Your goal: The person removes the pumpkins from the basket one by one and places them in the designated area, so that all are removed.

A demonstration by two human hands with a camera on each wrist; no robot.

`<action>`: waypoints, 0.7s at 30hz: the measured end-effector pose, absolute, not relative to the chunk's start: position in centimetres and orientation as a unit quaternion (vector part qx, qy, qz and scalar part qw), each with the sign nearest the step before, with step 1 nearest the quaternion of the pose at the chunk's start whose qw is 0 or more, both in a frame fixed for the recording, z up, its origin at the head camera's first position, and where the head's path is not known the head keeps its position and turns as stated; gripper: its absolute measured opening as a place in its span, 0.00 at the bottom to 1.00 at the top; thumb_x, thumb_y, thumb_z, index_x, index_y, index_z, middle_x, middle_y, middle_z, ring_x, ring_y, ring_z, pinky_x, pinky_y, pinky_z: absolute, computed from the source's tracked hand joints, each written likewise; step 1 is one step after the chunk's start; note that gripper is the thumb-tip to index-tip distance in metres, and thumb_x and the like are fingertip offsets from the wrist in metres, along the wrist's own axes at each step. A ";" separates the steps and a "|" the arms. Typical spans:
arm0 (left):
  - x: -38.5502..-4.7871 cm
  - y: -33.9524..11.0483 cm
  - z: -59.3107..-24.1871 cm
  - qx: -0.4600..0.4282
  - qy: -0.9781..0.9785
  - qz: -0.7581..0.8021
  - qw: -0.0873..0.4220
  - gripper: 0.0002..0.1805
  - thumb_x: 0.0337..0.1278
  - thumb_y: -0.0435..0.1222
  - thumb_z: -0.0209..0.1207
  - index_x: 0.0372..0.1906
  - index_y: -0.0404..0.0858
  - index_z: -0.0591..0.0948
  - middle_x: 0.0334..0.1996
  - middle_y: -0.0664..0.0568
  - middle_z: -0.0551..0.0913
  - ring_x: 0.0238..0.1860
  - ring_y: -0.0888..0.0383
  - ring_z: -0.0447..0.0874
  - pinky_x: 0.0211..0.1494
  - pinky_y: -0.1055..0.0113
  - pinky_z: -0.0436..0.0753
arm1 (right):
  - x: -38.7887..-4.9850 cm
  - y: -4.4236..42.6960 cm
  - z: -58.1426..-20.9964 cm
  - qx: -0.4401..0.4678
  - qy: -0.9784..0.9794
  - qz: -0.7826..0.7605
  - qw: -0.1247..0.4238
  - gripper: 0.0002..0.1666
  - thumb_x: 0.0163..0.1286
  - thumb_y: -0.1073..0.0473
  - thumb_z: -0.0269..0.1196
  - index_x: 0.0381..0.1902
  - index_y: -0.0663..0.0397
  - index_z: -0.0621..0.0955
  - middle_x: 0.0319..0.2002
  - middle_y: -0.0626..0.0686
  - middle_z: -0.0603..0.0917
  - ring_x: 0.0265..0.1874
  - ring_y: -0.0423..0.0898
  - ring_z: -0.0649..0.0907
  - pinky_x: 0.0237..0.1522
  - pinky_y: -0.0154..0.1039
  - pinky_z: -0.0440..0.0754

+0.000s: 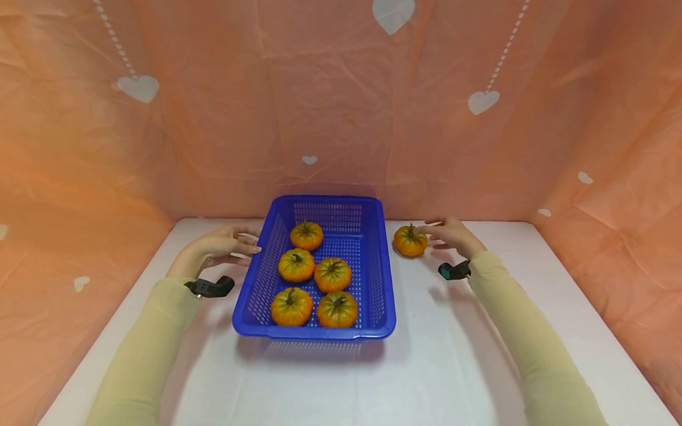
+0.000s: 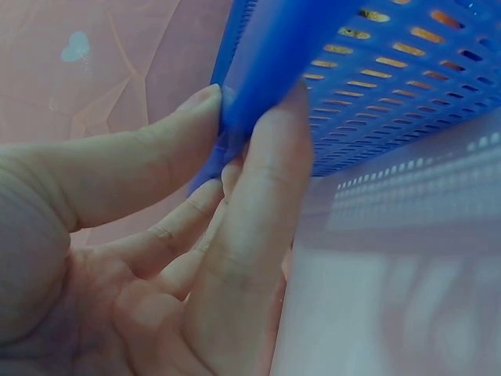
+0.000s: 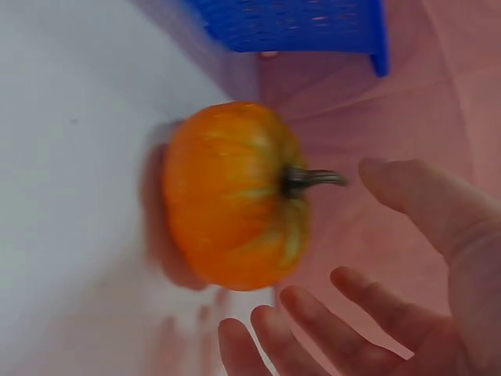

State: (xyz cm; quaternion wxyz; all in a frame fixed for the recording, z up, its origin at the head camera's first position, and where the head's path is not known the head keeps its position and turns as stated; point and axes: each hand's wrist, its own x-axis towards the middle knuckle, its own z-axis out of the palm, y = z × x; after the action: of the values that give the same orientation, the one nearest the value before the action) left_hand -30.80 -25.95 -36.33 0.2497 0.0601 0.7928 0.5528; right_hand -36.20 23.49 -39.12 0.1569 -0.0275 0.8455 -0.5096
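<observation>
Lone pumpkin [image 1: 411, 243] sat on surface [image 1: 437, 372], just right of blue basket [image 1: 317, 333]. Right hand [image 1: 453, 235] hung beside it, fingers [image 3: 325, 323] apart. Left hand [image 1: 220, 247] pinched basket rim [image 2: 274, 55]. Likely a reach; next move called for curling fingers round pumpkin.

Basket [image 1: 322, 333]: moulded plastic, smooth rim with soft sheen, perforated walls. Pumpkins [image 1: 332, 276]: smooth, ribbed skin, satin; real or artificial, can't tell. Stem [image 3: 317, 178]: darker, looks rougher. Bench [image 1: 431, 366]: smooth, faint sheen, light creases. Backdrop [image 1: 337, 113]: thin cloth-like sheet, wrinkled, mostly matt. Sleeves [image 1: 137, 352]: soft matt cloth. Wristbands [image 1: 210, 288]: rubber or plastic look.
</observation>
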 end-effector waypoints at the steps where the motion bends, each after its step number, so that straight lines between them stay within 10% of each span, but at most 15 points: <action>1: -30.7 -26.0 -36.3 0.060 0.794 0.552 0.248 0.32 0.64 0.30 0.57 0.66 0.23 0.57 0.59 0.31 0.68 0.44 0.55 0.80 0.51 0.58 0.81 | -36.2 23.6 -38.8 -0.031 0.844 -0.511 0.158 0.37 0.69 0.52 0.60 0.67 0.68 0.62 0.63 0.68 0.65 0.58 0.65 0.69 0.58 0.55 0.72; 21: -30.6 -26.1 -36.5 0.071 0.777 0.571 0.255 0.30 0.63 0.29 0.57 0.65 0.23 0.59 0.54 0.35 0.76 0.46 0.49 0.82 0.55 0.49 0.78 | -35.2 22.7 -32.1 -0.113 0.842 -0.513 0.125 0.37 0.71 0.52 0.58 0.69 0.66 0.61 0.65 0.65 0.66 0.58 0.62 0.73 0.59 0.54 0.72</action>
State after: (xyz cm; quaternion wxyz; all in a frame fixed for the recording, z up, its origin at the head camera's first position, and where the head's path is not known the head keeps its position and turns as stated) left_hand -30.57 -26.11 -36.54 0.2549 0.0715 0.7769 0.5713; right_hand -35.18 22.67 -32.14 0.1253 -0.1130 0.8419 -0.5125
